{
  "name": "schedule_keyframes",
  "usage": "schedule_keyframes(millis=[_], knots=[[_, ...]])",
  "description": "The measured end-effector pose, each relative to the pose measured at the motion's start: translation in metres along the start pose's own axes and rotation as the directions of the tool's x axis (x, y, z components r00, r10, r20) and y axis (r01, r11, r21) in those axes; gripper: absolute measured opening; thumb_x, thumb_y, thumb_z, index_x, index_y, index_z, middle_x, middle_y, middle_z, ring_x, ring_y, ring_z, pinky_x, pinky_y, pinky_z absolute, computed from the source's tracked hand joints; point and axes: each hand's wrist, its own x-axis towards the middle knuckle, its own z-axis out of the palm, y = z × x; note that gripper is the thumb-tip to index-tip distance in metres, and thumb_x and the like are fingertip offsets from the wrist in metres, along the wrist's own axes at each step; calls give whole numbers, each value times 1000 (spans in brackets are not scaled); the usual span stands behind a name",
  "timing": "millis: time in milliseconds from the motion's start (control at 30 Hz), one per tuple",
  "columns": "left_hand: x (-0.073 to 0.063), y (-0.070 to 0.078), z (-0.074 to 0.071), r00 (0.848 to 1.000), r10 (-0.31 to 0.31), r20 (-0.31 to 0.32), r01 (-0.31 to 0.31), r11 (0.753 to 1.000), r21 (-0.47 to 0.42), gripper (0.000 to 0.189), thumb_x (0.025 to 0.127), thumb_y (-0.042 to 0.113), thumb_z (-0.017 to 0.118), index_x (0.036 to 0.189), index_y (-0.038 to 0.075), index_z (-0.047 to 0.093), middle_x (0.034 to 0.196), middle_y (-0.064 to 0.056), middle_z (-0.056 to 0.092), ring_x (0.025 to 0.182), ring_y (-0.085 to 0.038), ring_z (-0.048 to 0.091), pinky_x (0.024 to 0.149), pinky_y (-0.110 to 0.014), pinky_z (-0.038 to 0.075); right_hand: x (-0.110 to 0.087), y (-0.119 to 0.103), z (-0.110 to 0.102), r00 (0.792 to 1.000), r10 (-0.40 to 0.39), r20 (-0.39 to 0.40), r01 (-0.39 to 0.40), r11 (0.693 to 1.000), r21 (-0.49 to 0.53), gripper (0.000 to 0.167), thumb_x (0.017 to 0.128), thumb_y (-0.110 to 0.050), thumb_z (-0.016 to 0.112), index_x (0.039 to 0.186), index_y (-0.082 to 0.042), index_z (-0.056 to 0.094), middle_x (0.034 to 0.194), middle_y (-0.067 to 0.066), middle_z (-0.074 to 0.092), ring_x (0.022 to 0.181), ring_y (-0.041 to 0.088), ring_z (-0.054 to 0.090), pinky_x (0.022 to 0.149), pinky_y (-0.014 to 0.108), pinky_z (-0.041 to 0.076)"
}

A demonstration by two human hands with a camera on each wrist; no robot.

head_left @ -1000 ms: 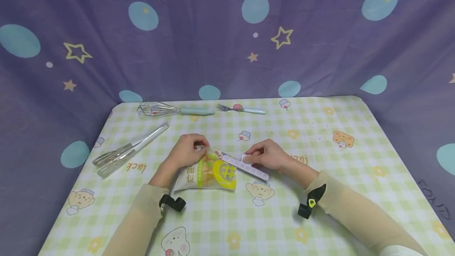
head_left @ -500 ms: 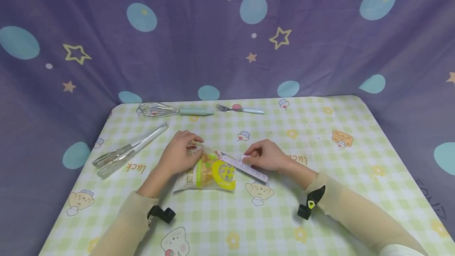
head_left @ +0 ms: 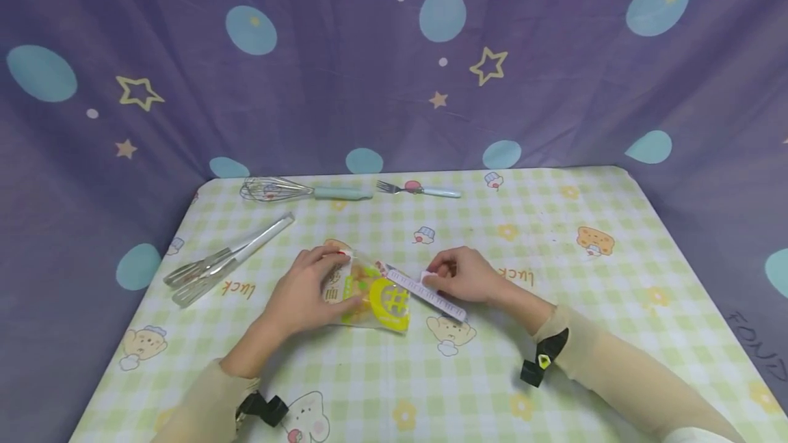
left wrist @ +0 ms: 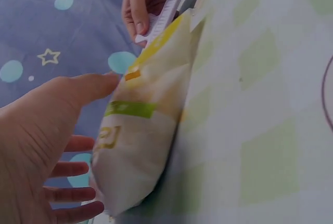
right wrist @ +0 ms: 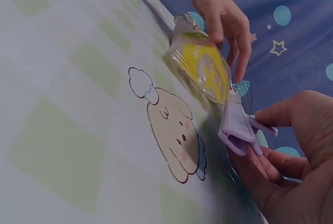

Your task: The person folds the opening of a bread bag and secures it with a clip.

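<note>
Head view, near side first: two beige sleeves (head_left: 634, 371), a black wrist camera (head_left: 532, 372) on each, over a checked tablecloth (head_left: 369, 381). Left hand (head_left: 304, 296): fingers and thumb spread about the snack bag (head_left: 375, 303), no firm grip seen. Bag lies on the cloth at mid-table, in front of the person. Right hand (head_left: 469, 277): thumb and fingers pinching the tab of a lilac clip (head_left: 426, 292); right wrist view shows its strips parted at the end by that hand. Other end at the bag's edge; cannot tell if any film is inside.

Risks, my judgement: bag may slide or turn if pushed, the left hand being so loose; clip may bite only a corner, since it lies aslant; a slackened pinch could let it snap early.

Beyond: tongs (head_left: 237, 258) to the left, whisk (head_left: 341, 193) and fork (head_left: 440, 191) near the far edge, purple curtain (head_left: 369, 87) behind.

Count: two hands, one bag, one clip, one pair of tongs, one whisk, one fork
</note>
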Motion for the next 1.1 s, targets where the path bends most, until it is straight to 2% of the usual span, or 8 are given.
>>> schedule_keyframes(millis=[233, 500, 733, 867, 1100], knots=[[0, 2, 6, 999, 30, 17, -30, 1000, -7, 77, 72, 56, 93, 135, 18, 72, 143, -5, 58, 133, -28, 55, 101, -51, 58, -7, 3, 2, 998, -24, 49, 23, 1000, 21, 24, 94, -32, 79, 103, -10, 79, 73, -2, 68, 63, 12, 61, 65, 23, 50], [3, -1, 6, 998, 48, 35, -49, 999, 8, 77, 71, 57, 94, 135, 18, 72, 140, -1, 61, 127, -24, 56, 100, -48, 58, -9, 7, 1, 991, 29, 128, -48, 987, 153, 27, 97, -28, 77, 110, -4, 77, 80, 2, 75, 69, 15, 74, 67, 25, 59], [4, -2, 7, 998, 43, 52, -45, 999, 25, 77, 72, 57, 93, 136, 18, 72, 140, 1, 62, 126, -23, 56, 100, -48, 58, -9, 4, -1, 990, 34, 137, -63, 975, 215, 24, 95, -23, 79, 105, -1, 78, 80, 7, 77, 70, 19, 77, 69, 30, 63], [4, -2, 7, 997, 45, 56, -46, 999, 23, 77, 72, 57, 94, 136, 18, 72, 140, 1, 62, 125, -23, 56, 98, -48, 58, -10, 3, -1, 986, 70, 149, -107, 960, 258, 22, 93, -20, 81, 102, 0, 78, 79, 8, 77, 70, 18, 77, 71, 33, 65], [5, -2, 7, 997, 51, 54, -51, 999, 12, 76, 71, 57, 94, 134, 19, 72, 137, 2, 62, 122, -22, 56, 92, -47, 59, -4, 5, -2, 985, 95, 141, -131, 953, 272, 20, 93, -18, 82, 103, -1, 79, 78, 6, 74, 69, 16, 74, 70, 29, 63]])
